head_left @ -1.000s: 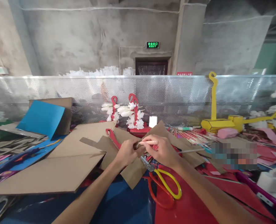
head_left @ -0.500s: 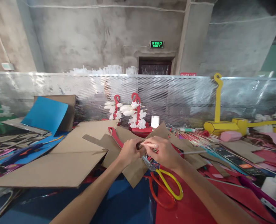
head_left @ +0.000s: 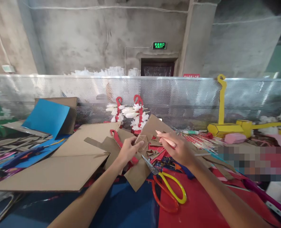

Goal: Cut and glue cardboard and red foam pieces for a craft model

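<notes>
My left hand (head_left: 129, 148) pinches a piece of brown cardboard (head_left: 142, 142) with a hexagon outline on it, thumb on top. Whether this piece is part of the larger cardboard sheet (head_left: 152, 125) rising behind it, I cannot tell. My right hand (head_left: 178, 148) is closed around a pale pink pen (head_left: 166, 138), held to the right of the cardboard and apart from it. Below both hands lie scissors (head_left: 165, 182) with one yellow and one red handle, their blades pointing up between my hands. A red hook-ended strip (head_left: 116, 136) lies beyond my left hand.
A big cardboard sheet (head_left: 50, 172) and a blue sheet (head_left: 46, 117) are at left. Red sheets (head_left: 188, 202) lie at front right. Red stands with white flowers (head_left: 137, 115) and a yellow hooked piece (head_left: 222, 104) stand before a perforated metal panel (head_left: 183, 98).
My right hand has moved right with the pen, away from the cardboard. The cardboard in my left hand is now turned up so its outlined face shows, and scraps between my hands are uncovered.
</notes>
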Demonstrator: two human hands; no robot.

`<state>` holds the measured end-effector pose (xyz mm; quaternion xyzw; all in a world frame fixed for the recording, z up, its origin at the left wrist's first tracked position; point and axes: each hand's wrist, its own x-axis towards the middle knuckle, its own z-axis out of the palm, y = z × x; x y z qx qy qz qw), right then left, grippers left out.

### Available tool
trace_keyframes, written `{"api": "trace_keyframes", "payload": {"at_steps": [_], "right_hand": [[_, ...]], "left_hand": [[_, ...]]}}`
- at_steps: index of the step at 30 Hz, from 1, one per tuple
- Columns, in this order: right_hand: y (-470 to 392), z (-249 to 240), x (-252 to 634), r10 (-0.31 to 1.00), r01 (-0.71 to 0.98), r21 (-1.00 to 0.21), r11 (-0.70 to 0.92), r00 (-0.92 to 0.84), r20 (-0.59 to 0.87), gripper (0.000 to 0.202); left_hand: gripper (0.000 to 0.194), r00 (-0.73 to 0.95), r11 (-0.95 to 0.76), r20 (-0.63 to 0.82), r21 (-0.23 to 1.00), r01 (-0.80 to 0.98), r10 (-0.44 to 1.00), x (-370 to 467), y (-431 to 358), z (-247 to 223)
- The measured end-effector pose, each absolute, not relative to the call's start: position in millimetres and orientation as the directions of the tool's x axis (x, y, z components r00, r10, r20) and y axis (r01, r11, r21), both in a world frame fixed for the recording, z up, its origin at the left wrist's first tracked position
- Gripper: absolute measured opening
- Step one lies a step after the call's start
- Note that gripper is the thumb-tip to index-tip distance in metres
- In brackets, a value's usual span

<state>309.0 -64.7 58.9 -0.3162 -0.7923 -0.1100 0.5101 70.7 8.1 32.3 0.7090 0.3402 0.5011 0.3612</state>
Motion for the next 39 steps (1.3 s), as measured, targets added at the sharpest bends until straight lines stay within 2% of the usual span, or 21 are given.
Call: {"api": "trace_keyframes", "payload": {"at_steps": [3, 6, 10, 12, 14, 16, 17, 19, 22, 26, 28, 30, 32, 33, 36, 39], "right_hand": [[-65, 55, 312, 0.433, 0.619, -0.096, 0.779, -0.421, 0.797, 0.021], [-71, 50, 302, 0.564, 0.642, -0.119, 0.757, -0.551, 0.615, 0.025], [-76, 43, 279, 0.646, 0.608, -0.228, 0.76, -0.671, 0.363, 0.041], [-71, 40, 274, 0.725, 0.611, -0.39, 0.689, -0.59, 0.355, 0.043], [-61, 37, 273, 0.83, 0.533, -0.638, 0.556, -0.407, 0.383, 0.039], [-49, 32, 276, 0.907, 0.315, -0.858, 0.407, -0.248, 0.339, 0.04], [-44, 29, 277, 0.931, 0.192, -0.921, 0.34, -0.206, 0.301, 0.041], [-36, 24, 278, 0.951, -0.026, -0.966, 0.257, -0.171, 0.257, 0.04], [-30, 17, 278, 0.954, -0.224, -0.948, 0.226, -0.147, 0.262, 0.037], [-26, 14, 285, 0.96, -0.33, -0.918, 0.22, -0.094, 0.264, 0.038], [-22, 13, 293, 0.965, -0.372, -0.904, 0.21, -0.068, 0.252, 0.04], [-19, 13, 299, 0.97, -0.414, -0.893, 0.176, -0.083, 0.23, 0.042], [-17, 12, 304, 0.97, -0.441, -0.886, 0.142, -0.118, 0.214, 0.041], [-17, 12, 306, 0.969, -0.445, -0.886, 0.132, -0.132, 0.211, 0.04], [-19, 14, 306, 0.962, -0.419, -0.898, 0.133, -0.162, 0.218, 0.04], [-23, 15, 303, 0.949, -0.364, -0.918, 0.157, -0.201, 0.242, 0.044]], "left_hand": [[0.043, 0.076, -0.398, 0.4, 0.916, -0.048, 0.913, 66, 16, 31], [0.045, -0.057, -0.36, 0.356, 0.913, -0.193, 0.933, 62, 22, 30], [0.045, 0.008, -0.335, 0.351, 0.902, -0.271, 0.937, 61, 24, 29], [0.044, 0.093, -0.318, 0.354, 0.908, -0.272, 0.931, 62, 22, 29], [0.045, 0.212, -0.3, 0.358, 0.917, -0.263, 0.909, 64, 19, 30], [0.045, 0.345, -0.305, 0.372, 0.923, -0.235, 0.862, 67, 15, 31], [0.044, 0.401, -0.321, 0.383, 0.922, -0.214, 0.832, 69, 12, 31], [0.043, 0.47, -0.367, 0.403, 0.915, -0.17, 0.786, 73, 9, 32], [0.043, 0.453, -0.394, 0.411, 0.909, -0.138, 0.791, 75, 10, 30], [0.039, 0.245, -0.419, 0.437, 0.9, -0.123, 0.866, 66, 24, 28], [0.031, 0.169, -0.486, 0.475, 0.873, 0.028, 0.863, 57, 30, 29], [0.023, 0.174, -0.553, 0.528, 0.757, 0.347, 0.831, 49, 33, 31], [0.032, 0.225, -0.517, 0.522, 0.521, 0.679, 0.823, 45, 31, 31], [0.035, 0.259, -0.485, 0.503, 0.392, 0.781, 0.824, 44, 29, 31], [0.031, 0.33, -0.42, 0.475, 0.092, 0.903, 0.815, 44, 24, 26], [0.028, 0.367, -0.412, 0.537, -0.039, 0.91, 0.759, 42, 23, 22]]}}
